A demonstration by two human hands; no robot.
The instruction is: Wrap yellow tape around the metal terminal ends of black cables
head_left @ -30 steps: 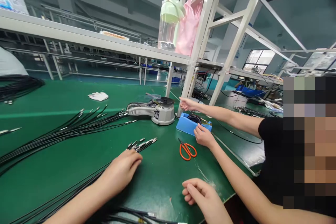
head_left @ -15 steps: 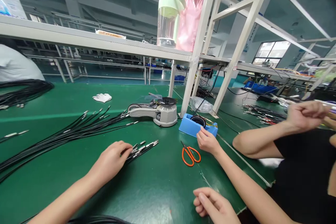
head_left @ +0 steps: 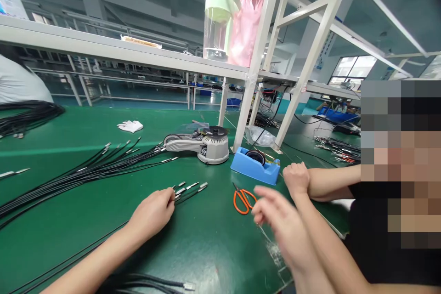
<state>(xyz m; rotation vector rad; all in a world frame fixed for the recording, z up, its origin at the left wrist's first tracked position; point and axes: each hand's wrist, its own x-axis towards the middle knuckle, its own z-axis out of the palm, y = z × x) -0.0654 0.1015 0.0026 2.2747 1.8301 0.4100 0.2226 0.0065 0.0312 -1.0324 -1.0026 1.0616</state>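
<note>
Metal-tipped black cables (head_left: 188, 191) are touched at 2 o'clock by the left hand (head_left: 151, 213), grip can't really be told, and the blurred right hand (head_left: 279, 223) is held open near orange scissors (head_left: 242, 200). It's all on a green tabletop (head_left: 213, 248), with white shelving (head_left: 257, 87) rising at 12 o'clock in a big factory hall.

The left hand (head_left: 151, 213) rests on the metal-tipped ends of black cables (head_left: 184, 194) on the green worktop (head_left: 213, 252). The blurred right hand (head_left: 279, 220) hovers, fingers spread, just beside orange-handled scissors (head_left: 243, 201). A co-worker's hand (head_left: 296, 179) lies near a blue tape dispenser (head_left: 255, 170).
</note>
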